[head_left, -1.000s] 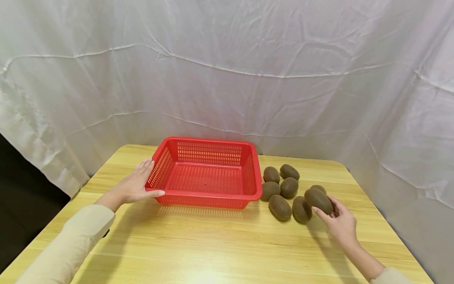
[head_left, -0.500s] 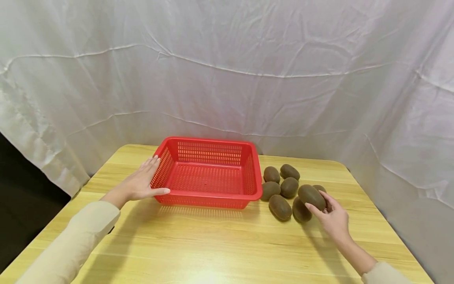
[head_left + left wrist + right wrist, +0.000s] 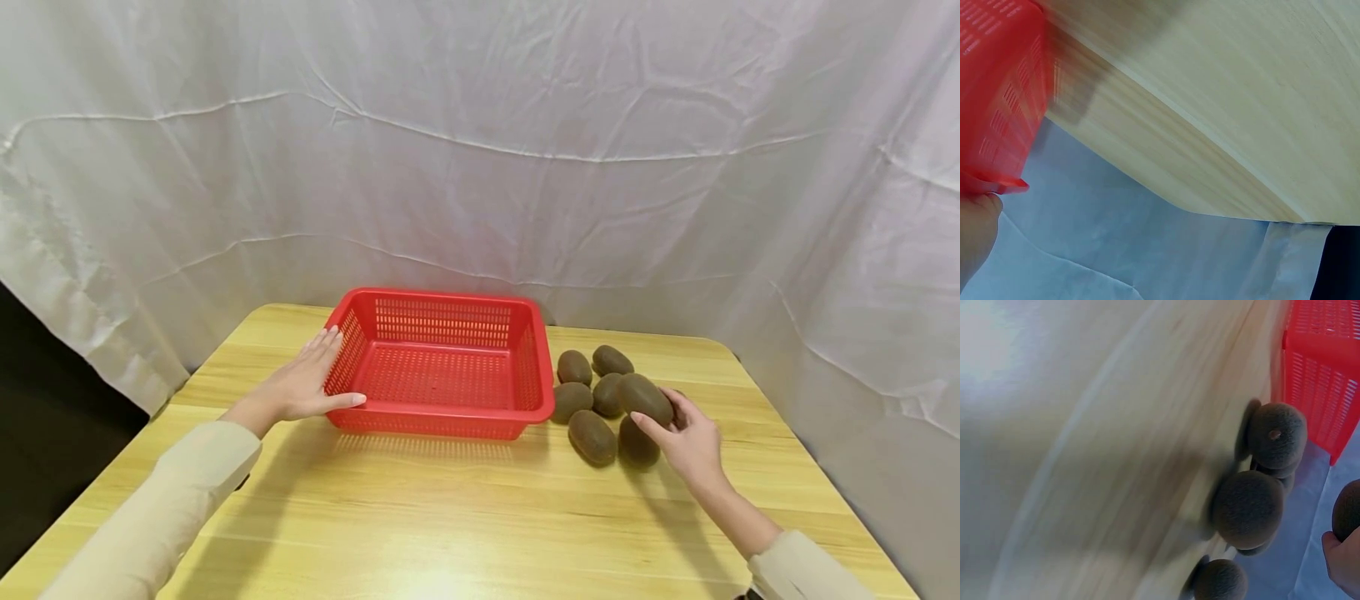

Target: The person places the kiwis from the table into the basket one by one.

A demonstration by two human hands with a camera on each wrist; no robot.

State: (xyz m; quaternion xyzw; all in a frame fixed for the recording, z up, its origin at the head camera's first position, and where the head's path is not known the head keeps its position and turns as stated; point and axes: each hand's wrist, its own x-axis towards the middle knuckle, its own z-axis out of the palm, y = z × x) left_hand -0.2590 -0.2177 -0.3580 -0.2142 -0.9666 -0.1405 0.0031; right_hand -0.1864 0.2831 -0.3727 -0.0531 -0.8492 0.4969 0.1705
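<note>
My right hand (image 3: 693,442) grips a brown, fuzzy kiwi (image 3: 645,400) between thumb and fingers, raised over other kiwis at the right of the head view. The same held kiwi (image 3: 1349,509) shows at the right edge of the right wrist view. At the left, my left hand (image 3: 300,385) rests on the left corner of a red plastic basket (image 3: 450,412), fingers straight along the side rim and thumb stretched along the front. The basket has slotted walls and a bare bottom. In the left wrist view only part of the left hand (image 3: 977,234) shows, right at the rim.
Several kiwis (image 3: 592,437) lie in a loose cluster on the wooden table (image 3: 450,508), close by the basket's right side. A white curtain (image 3: 480,167) hangs behind the table and along its right side. Dark space shows beyond the table's left edge.
My right hand has carried the held kiwi left and slightly away from me, over the cluster. My left hand has slid a little right along the basket's corner. The basket stays put.
</note>
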